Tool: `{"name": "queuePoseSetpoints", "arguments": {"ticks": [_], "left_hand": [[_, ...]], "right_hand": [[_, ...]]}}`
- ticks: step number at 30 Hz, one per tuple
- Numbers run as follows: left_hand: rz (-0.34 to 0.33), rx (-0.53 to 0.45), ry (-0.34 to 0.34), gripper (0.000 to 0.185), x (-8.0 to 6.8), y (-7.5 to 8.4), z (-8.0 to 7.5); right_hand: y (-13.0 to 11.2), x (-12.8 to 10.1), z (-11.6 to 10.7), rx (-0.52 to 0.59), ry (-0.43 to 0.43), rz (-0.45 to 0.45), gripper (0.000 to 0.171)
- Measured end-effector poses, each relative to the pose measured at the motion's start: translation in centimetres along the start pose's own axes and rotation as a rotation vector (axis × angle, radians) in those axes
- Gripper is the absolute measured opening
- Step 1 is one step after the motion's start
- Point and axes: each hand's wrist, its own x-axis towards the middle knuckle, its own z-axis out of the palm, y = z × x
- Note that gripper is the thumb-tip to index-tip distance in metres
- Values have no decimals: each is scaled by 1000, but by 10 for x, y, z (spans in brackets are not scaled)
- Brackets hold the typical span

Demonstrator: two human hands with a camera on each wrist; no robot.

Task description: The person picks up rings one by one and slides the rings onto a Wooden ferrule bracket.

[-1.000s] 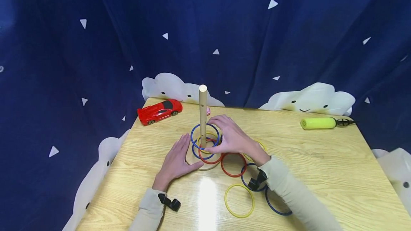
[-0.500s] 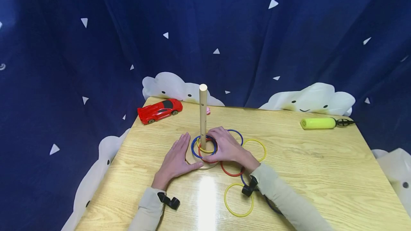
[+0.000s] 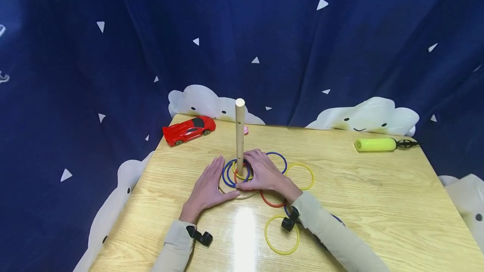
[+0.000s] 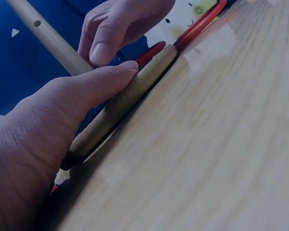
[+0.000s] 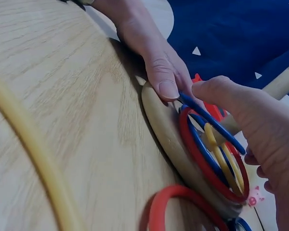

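Observation:
A wooden peg (image 3: 240,137) rises upright from a round wooden base (image 3: 245,196) on the table. My left hand (image 3: 206,189) lies along the base's left side, fingers straight, its thumb (image 4: 103,82) against the front rim. Over the base's right half, my right hand (image 3: 264,173) holds a blue ring (image 5: 214,115) between thumb and fingers, low around the peg. Beneath that ring, a red ring (image 5: 185,130), a yellow ring (image 5: 226,166) and another blue ring lie around the peg's foot. Part of the stack is hidden by my right hand.
Right of the base lie loose rings: a blue ring (image 3: 285,163), a red ring (image 3: 273,205), a yellow ring (image 3: 312,175) and a nearer yellow ring (image 3: 281,254). A red toy car (image 3: 189,130), a small pink pig (image 5: 255,196) and a lime cylinder with black tip (image 3: 376,145) lie farther back.
My right hand has come down and slightly left, lowering the blue ring along the peg to the rings on the base. My left hand has stayed at the base.

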Motion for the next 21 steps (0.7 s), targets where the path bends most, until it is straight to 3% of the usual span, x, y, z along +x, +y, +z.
{"name": "queuePoseSetpoints", "arguments": {"ticks": [9, 21], "left_hand": [[-23, 0, -16, 132, 2, 0, 0], [-29, 4, -33, 133, 1, 0, 0]], "right_hand": [[14, -34, -27, 34, 50, 75, 101], [46, -101, -54, 85, 135, 256, 99]]}}
